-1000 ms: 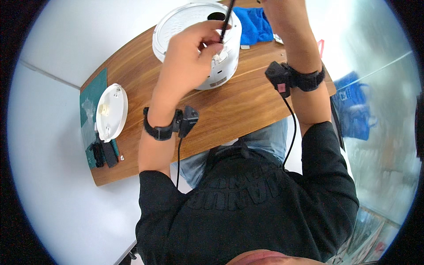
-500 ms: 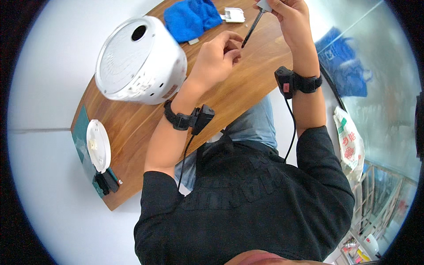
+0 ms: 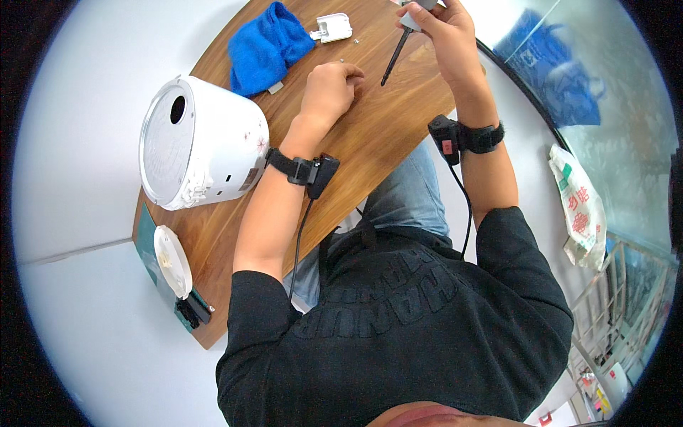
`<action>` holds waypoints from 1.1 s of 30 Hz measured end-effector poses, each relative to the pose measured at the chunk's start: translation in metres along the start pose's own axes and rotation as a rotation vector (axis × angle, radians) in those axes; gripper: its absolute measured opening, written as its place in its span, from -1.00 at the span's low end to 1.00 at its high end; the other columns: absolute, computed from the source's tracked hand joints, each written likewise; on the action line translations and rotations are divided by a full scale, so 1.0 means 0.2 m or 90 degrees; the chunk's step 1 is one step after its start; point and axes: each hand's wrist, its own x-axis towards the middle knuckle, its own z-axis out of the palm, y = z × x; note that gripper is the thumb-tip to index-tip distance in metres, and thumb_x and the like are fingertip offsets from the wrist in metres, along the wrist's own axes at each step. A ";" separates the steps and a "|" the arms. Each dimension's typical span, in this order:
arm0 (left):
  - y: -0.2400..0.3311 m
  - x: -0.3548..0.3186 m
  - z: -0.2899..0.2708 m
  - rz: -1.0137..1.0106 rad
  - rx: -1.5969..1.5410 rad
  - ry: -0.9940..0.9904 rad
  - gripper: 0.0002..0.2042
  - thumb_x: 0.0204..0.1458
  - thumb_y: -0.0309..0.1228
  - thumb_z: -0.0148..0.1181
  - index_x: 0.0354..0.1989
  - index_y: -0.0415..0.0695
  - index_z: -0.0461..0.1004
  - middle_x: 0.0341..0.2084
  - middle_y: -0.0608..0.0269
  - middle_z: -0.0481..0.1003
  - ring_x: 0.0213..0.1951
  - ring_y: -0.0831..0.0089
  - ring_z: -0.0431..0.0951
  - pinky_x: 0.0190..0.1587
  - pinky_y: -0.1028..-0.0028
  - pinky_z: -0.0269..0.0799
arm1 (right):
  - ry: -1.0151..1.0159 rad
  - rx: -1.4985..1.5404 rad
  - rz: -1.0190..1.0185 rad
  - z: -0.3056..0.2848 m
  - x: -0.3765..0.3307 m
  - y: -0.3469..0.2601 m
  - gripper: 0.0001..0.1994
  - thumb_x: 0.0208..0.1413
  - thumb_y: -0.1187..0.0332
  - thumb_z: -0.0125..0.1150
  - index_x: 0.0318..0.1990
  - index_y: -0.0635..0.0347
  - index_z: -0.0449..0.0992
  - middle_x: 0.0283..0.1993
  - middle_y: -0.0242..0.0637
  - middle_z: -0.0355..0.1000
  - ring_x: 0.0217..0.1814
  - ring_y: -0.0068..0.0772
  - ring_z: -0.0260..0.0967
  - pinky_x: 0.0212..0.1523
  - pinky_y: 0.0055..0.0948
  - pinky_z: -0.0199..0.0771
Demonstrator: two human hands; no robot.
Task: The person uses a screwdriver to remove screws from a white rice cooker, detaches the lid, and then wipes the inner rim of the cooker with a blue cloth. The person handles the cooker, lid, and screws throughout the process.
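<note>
My right hand (image 3: 449, 32), at the upper right, is closed round the grey handle of a screwdriver (image 3: 395, 60). The black shaft slants down to the left over the wooden table, its tip apart from my left hand. My left hand (image 3: 329, 91) is low over the tabletop with its fingers curled; whatever they may pinch is hidden. A tiny screw-like piece (image 3: 341, 60) lies by its fingers, another small bit (image 3: 356, 41) farther off. Left of my left forearm, a white drum-shaped appliance (image 3: 220, 135) lies on its side, its round base with a dark hole facing left.
A blue cloth (image 3: 267, 50) and a small white plastic part (image 3: 333, 28) lie at the table's far side. A white oval cover (image 3: 173, 261) and a black piece (image 3: 192, 312) rest on a green mat (image 3: 146, 238) at the left. Right of the table hangs a white bag (image 3: 578, 206).
The view has shifted, so the table and appliance appear farther left. My left fingers have curled and moved away from the screwdriver's tip. My right hand still holds the screwdriver.
</note>
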 end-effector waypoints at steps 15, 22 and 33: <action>0.00 -0.02 0.06 0.008 0.031 0.026 -0.88 -0.01 -0.34 0.40 -0.33 -0.06 0.70 -0.39 0.13 0.62 -0.29 0.10 0.64 -0.22 0.21 0.56 | 0.000 0.041 0.024 0.07 -0.02 0.05 -0.55 0.28 0.53 0.23 0.29 0.23 0.33 -0.13 -0.37 0.43 -0.10 -0.50 0.49 -0.11 -0.43 0.58; 0.12 -0.28 -0.23 0.025 -0.072 0.015 -0.77 0.00 -0.39 0.41 -0.16 -0.18 0.66 -0.40 0.06 0.61 -0.36 0.17 0.64 -0.26 0.29 0.54 | -0.046 0.040 -0.010 0.18 -0.06 -0.06 -0.59 0.28 0.53 0.23 0.25 0.26 0.35 -0.16 -0.36 0.49 -0.16 -0.48 0.51 -0.12 -0.43 0.56; 0.21 -1.02 -1.04 0.112 -0.172 0.264 -0.90 -0.03 -0.52 0.45 -0.32 -0.16 0.71 -0.53 0.26 0.64 -0.50 0.46 0.61 -0.42 0.51 0.50 | -0.419 0.082 -0.117 0.87 -0.27 -0.20 -0.51 0.16 0.46 0.41 0.22 0.32 0.40 -0.09 -0.17 0.62 -0.08 -0.42 0.60 -0.09 -0.45 0.60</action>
